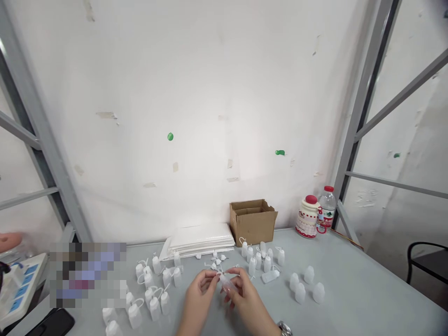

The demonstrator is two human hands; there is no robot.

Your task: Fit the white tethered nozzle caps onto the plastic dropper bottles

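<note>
A small translucent plastic squeeze bottle [228, 283] lies tilted between my two hands above the front middle of the table. My right hand [244, 295] is closed around its body. At its top end, the fingertips of my left hand [203, 293] pinch the neck or cap; the exact grip is partly hidden. Just beyond my fingers are several loose white caps [216, 261]. Capped bottles [154, 308] with looped straps stand in a group to the left. More small bottles [258, 259] are behind my right hand, one lying on its side.
A cardboard box [254, 227] and stacked white sheets [201, 239] sit by the wall. Several rounded translucent pieces [318, 293] stand at right. A red-lidded jar [308, 217] and clear bottle [327, 205] occupy the back right corner. A black phone [56, 323] lies front left.
</note>
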